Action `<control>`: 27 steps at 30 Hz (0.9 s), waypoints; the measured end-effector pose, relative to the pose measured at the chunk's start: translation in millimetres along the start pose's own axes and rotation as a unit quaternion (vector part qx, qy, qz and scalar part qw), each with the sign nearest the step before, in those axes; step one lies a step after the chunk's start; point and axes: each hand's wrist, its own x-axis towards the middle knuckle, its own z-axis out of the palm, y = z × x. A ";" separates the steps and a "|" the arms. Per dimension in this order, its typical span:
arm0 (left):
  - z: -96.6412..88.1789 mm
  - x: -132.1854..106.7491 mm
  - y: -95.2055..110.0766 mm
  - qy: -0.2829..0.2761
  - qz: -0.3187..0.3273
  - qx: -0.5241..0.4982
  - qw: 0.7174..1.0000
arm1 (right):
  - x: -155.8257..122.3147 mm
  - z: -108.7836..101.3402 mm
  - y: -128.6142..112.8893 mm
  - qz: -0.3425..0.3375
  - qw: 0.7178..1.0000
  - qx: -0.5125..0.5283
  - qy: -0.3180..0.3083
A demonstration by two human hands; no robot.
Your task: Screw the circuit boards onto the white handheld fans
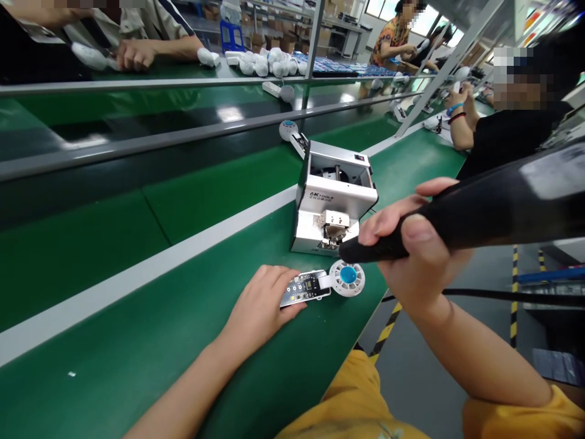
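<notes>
My left hand (258, 299) lies on the end of a small circuit board (305, 288), pinning it to the green belt. A ribbon links the board to a round white part with a blue centre (347, 278). My right hand (411, 244) grips a black electric screwdriver (479, 213), held nearly level. Its tip reaches the metal outlet (333, 228) at the front of a white OK TOOLS screw feeder (333, 195). The tip's end is hard to make out against the outlet.
A similar white part lies on the belt behind the feeder. Across the belt, a co-worker's hands (134, 55) work among white parts. Another co-worker (503, 128) sits to the right. A black cable runs off right, above the grey floor.
</notes>
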 end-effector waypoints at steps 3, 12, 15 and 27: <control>-0.1 0.1 -0.5 -0.002 -0.005 0.004 1.000 | 14.2 6.6 7.2 -0.042 0.998 0.023 0.048; 0.7 -1.2 -2.4 0.001 0.000 0.010 1.000 | 15.1 10.3 18.8 -0.007 0.999 -0.030 0.015; 0.1 -0.5 -0.9 0.000 0.000 0.007 1.000 | -2.8 4.5 8.5 0.044 0.999 -0.014 -0.029; -0.9 2.3 2.2 0.005 0.002 0.008 1.000 | -47.2 -10.7 10.7 0.084 0.988 0.030 -0.126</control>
